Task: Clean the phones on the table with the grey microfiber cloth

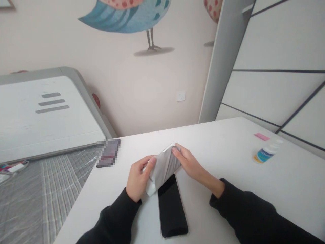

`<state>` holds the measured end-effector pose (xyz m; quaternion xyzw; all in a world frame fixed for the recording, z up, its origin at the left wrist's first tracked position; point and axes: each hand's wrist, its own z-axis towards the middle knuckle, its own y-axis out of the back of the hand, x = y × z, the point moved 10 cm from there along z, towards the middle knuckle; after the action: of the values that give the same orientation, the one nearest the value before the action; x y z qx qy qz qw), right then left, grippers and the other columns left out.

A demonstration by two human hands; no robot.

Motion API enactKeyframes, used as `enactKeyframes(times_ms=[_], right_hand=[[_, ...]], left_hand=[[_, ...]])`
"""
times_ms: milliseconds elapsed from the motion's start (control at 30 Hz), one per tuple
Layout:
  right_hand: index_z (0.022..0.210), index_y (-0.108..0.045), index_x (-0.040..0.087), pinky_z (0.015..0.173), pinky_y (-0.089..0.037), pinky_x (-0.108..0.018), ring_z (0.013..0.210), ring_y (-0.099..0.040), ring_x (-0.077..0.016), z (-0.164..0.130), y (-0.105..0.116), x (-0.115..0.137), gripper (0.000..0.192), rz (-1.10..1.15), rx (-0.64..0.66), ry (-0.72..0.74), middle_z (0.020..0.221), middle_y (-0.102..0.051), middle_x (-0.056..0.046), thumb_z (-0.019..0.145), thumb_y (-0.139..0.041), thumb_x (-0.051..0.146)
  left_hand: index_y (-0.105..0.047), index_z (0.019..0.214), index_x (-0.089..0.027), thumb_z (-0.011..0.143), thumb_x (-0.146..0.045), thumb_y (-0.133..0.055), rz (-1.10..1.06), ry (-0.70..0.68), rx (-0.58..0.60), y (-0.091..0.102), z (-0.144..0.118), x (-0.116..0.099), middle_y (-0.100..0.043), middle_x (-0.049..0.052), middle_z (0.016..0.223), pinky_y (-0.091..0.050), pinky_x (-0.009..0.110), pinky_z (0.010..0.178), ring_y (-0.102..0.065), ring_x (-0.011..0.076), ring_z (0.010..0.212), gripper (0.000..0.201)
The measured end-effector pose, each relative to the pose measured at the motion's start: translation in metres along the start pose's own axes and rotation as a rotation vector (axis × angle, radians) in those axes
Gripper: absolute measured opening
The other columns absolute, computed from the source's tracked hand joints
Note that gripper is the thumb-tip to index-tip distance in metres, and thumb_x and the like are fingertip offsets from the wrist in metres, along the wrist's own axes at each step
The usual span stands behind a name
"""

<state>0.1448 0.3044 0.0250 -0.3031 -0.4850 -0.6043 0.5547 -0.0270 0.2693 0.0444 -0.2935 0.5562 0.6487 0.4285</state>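
Observation:
My left hand (141, 174) and my right hand (189, 161) hold a thin silver-grey pouch-like piece (164, 167) between them, tilted above the table. Its surface looks creased, and its edge is pale. My left thumb presses on its left side, while my right thumb lies over its upper right corner. The fingers behind it are hidden, and its exact kind is unclear. Under its lower edge a phone (173, 210) lies flat with its dark screen up; the piece covers the phone's far end from view.
The white table (210, 203) bears a pixelated dark item (109, 153) at its left edge. A white bottle (266, 153) with a blue and yellow label stands at the right, near a pink slip (261, 136). A bed with a white headboard (50, 125) adjoins on the left.

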Motion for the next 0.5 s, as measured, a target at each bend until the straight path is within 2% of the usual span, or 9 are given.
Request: enactKeyframes(times_ms=[100, 200, 300, 400, 500], right_hand=[[0.088, -0.056, 0.024, 0.075, -0.046, -0.033, 0.081, -0.059, -0.021, -0.002, -0.003, 0.002, 0.03, 0.008, 0.03, -0.017, 0.083, -0.062, 0.0, 0.093, -0.06, 0.053], [0.091, -0.057, 0.023, 0.073, -0.045, -0.032, 0.079, -0.06, -0.0208, -0.004, -0.001, 0.001, 0.032, -0.027, 0.004, -0.056, 0.085, -0.065, 0.0, 0.084, -0.072, 0.05], [0.078, -0.049, 0.025, 0.067, -0.04, -0.032, 0.07, -0.054, -0.0194, -0.006, 0.006, 0.001, 0.035, -0.094, -0.062, -0.042, 0.072, -0.056, 0.002, 0.095, -0.057, 0.055], [0.074, -0.043, 0.027, 0.065, -0.036, -0.033, 0.065, -0.049, -0.0198, -0.006, 0.007, 0.001, 0.041, -0.11, -0.07, -0.022, 0.065, -0.048, 0.003, 0.102, -0.038, 0.056], [0.074, -0.043, 0.027, 0.064, -0.036, -0.033, 0.064, -0.049, -0.02, -0.005, 0.006, 0.004, 0.04, -0.115, -0.049, -0.007, 0.065, -0.048, 0.003, 0.102, -0.036, 0.055]], left_hand=[[-0.08, 0.102, -0.014, 0.094, -0.055, -0.051, 0.003, -0.033, -0.005, -0.002, -0.003, -0.004, -0.082, 0.01, 0.109, -0.054, 0.034, 0.094, -0.074, 0.0287, 0.103, 0.051], [-0.079, 0.11, -0.016, 0.095, -0.052, -0.052, 0.037, -0.07, -0.003, -0.008, -0.009, -0.011, -0.081, 0.009, 0.113, -0.054, 0.035, 0.097, -0.074, 0.0282, 0.107, 0.048], [-0.079, 0.11, -0.017, 0.095, -0.051, -0.052, 0.034, -0.069, -0.009, -0.009, -0.011, -0.013, -0.081, 0.009, 0.113, -0.054, 0.034, 0.096, -0.075, 0.0279, 0.107, 0.047], [-0.08, 0.105, -0.016, 0.095, -0.051, -0.051, 0.004, -0.061, -0.011, -0.007, -0.009, -0.012, -0.082, 0.009, 0.11, -0.056, 0.033, 0.092, -0.076, 0.0273, 0.102, 0.047], [-0.081, 0.103, -0.016, 0.096, -0.051, -0.05, -0.005, -0.065, -0.021, -0.005, -0.009, -0.012, -0.082, 0.008, 0.108, -0.057, 0.032, 0.089, -0.076, 0.0268, 0.099, 0.047]])
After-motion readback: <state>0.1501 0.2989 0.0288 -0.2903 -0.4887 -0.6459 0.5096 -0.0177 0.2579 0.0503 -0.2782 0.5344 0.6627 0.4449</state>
